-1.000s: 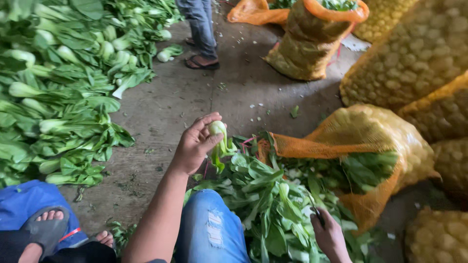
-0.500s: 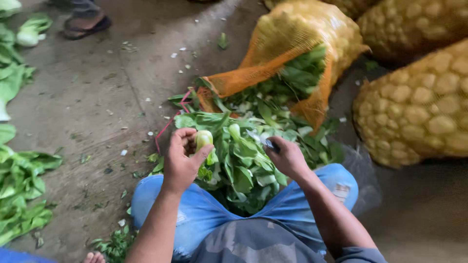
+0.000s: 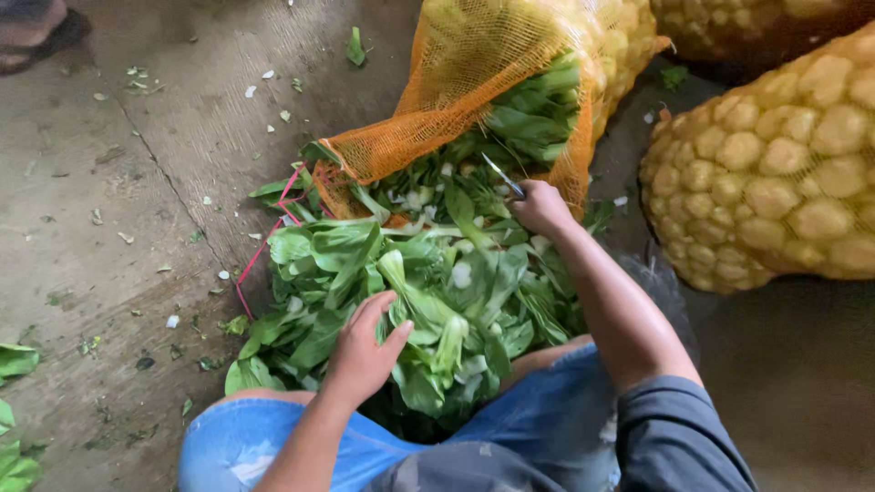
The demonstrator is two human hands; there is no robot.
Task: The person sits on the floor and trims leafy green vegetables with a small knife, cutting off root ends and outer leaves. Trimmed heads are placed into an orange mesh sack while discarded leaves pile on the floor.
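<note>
Since the earlier frame the left hand (image 3: 363, 351) has let go of the single pale-stemmed head it held up and has dropped onto the pile of greens (image 3: 428, 273); the right hand (image 3: 541, 208) has stayed at the far edge of the pile, by the sack mouth.

The floor (image 3: 137, 210) is bare grey concrete, damp-looking, crossed by a thin crack and littered with small leaf scraps and white stem bits. An orange mesh sack (image 3: 510, 82) lies open on it, spilling the leafy greens toward the person's knees in blue jeans (image 3: 237, 442). To the right sit bulging yellow mesh sacks (image 3: 775, 173) packed with round pale produce. A sandalled foot (image 3: 36, 36) of another person shows at the top left corner, and loose greens lie at the lower left edge.

The left hand's fingers (image 3: 387, 314) are loosely spread and half open, resting on the leaves without closing on any one head. The right hand's fingers are curled shut around the handle of a small knife (image 3: 503, 177), whose thin blade points up toward the sack. A pink string (image 3: 264, 246) trails from the sack mouth along the floor.
</note>
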